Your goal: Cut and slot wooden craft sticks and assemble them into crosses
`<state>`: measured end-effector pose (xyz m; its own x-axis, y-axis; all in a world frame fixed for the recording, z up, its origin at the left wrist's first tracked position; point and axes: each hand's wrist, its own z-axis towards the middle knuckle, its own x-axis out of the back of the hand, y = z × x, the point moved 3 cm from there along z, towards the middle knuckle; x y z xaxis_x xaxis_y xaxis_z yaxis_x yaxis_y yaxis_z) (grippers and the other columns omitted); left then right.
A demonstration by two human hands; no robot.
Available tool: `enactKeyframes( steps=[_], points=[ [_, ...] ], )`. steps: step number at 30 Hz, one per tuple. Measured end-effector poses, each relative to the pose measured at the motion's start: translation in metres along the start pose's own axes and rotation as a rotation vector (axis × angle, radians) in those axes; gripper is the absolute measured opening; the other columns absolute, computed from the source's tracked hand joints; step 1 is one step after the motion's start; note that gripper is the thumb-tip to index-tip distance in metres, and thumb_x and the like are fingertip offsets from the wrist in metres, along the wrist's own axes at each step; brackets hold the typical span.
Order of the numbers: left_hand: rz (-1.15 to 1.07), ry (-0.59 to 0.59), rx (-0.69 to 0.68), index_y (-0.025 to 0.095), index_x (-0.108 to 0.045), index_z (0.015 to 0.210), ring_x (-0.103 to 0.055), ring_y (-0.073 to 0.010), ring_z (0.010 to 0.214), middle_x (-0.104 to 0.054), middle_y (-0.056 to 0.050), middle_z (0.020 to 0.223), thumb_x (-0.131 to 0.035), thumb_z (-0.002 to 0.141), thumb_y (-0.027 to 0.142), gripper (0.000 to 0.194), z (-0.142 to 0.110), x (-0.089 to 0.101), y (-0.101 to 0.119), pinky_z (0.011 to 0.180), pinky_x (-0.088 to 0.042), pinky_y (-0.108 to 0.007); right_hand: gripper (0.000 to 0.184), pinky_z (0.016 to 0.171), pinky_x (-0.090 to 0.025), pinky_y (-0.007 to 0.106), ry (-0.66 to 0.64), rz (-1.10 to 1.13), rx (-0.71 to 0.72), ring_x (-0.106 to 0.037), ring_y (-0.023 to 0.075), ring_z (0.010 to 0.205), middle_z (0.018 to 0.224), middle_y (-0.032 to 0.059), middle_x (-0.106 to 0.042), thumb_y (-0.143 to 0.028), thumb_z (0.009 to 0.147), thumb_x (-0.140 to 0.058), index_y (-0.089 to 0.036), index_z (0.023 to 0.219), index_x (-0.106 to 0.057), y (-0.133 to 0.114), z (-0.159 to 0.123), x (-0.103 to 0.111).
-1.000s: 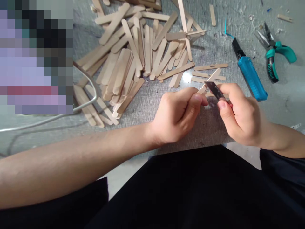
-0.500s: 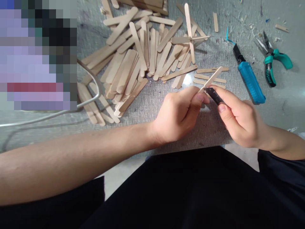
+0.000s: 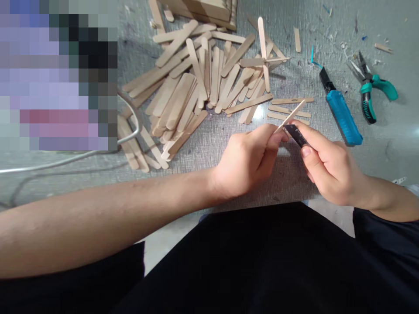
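Note:
My left hand [image 3: 247, 159] is closed, pinching the lower end of a thin wooden craft stick [image 3: 295, 112] between thumb and fingers. The stick slants up to the right, its lower end hidden in the grip. In my right hand [image 3: 330, 165], thumb and fingers close on a flat black blade [image 3: 296, 136] with light markings. The blade's slanted tip meets the stick's edge just above my left fingertips. Just beyond both hands, several narrow sticks [image 3: 290, 109] lie roughly parallel on the table.
A large pile of craft sticks [image 3: 183, 96] spreads to the left, with a cross-shaped stick piece [image 3: 264, 61] at its right edge. A blue-handled tool with a black tip [image 3: 343, 115] and green-handled pliers [image 3: 369, 98] lie right. A pale cable [image 3: 65, 165] crosses the left.
The view has shifted slightly, moving the pile right and down in the picture. Both hands keep their grips, and the stick appears tilted a little lower.

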<state>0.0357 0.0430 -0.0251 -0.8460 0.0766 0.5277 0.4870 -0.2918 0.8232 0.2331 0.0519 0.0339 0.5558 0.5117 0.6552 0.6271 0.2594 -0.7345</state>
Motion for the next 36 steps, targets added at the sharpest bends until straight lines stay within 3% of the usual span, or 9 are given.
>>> enactKeyframes(
  steps=[9,15,19,23,31,36],
  points=[
    [0.102,-0.012,-0.035,0.016,-0.075,0.105,-0.067,-0.0150,0.058,-0.075,-0.004,0.075,-0.045,0.116,0.029,0.035,-0.002,-0.003,-0.001,0.058,-0.048,-0.028,0.058,0.060,-0.052,0.027,-0.008,0.074,0.012,-0.068,0.0131,0.067,0.092,0.0049,-0.082,-0.023,0.115,-0.042,-0.004,0.170,-0.050,0.000,-0.002,-0.002],
    [0.180,-0.002,-0.118,0.019,-0.070,0.097,-0.057,-0.0144,0.048,-0.070,-0.003,0.067,-0.044,0.117,0.033,0.036,-0.001,-0.004,-0.007,0.052,-0.038,-0.030,0.060,0.059,-0.051,0.028,-0.023,0.138,-0.024,-0.064,0.0145,0.061,0.071,-0.0016,-0.070,-0.025,0.117,-0.042,-0.001,0.171,-0.048,0.003,-0.003,-0.006],
    [0.132,0.022,-0.147,0.021,-0.063,0.088,-0.047,-0.0115,0.045,-0.061,0.001,0.061,-0.047,0.115,0.031,0.033,0.001,-0.004,-0.005,0.051,-0.033,-0.028,0.059,0.059,-0.052,0.028,0.003,0.169,0.036,-0.066,0.0145,0.062,0.071,-0.0018,-0.070,-0.030,0.119,-0.042,-0.001,0.170,-0.049,0.006,-0.003,-0.009],
    [0.006,0.008,-0.085,0.020,-0.065,0.090,-0.055,-0.0117,0.052,-0.066,0.001,0.066,-0.048,0.116,0.029,0.032,0.003,-0.003,-0.002,0.055,-0.040,-0.027,0.056,0.060,-0.054,0.028,0.038,0.128,0.065,-0.066,0.0136,0.062,0.076,0.0007,-0.075,-0.028,0.119,-0.044,0.000,0.166,-0.053,0.008,-0.001,-0.010],
    [-0.305,-0.010,0.039,0.017,-0.076,0.098,-0.067,-0.0148,0.066,-0.075,-0.004,0.076,-0.049,0.118,0.035,0.038,0.011,0.003,-0.004,0.064,-0.054,-0.029,0.053,0.057,-0.053,0.028,0.125,0.027,0.162,-0.060,0.0121,0.049,0.061,-0.0053,-0.062,-0.026,0.117,-0.048,0.000,0.160,-0.063,0.004,0.003,-0.001],
    [-0.364,-0.031,0.036,0.016,-0.080,0.102,-0.078,-0.0176,0.078,-0.085,-0.009,0.090,-0.050,0.118,0.034,0.039,0.009,0.003,-0.004,0.073,-0.060,-0.032,0.048,0.056,-0.050,0.029,0.164,-0.107,0.164,-0.062,0.0122,0.051,0.070,-0.0005,-0.075,-0.027,0.117,-0.049,-0.006,0.152,-0.072,0.006,0.006,0.000]
  ],
)
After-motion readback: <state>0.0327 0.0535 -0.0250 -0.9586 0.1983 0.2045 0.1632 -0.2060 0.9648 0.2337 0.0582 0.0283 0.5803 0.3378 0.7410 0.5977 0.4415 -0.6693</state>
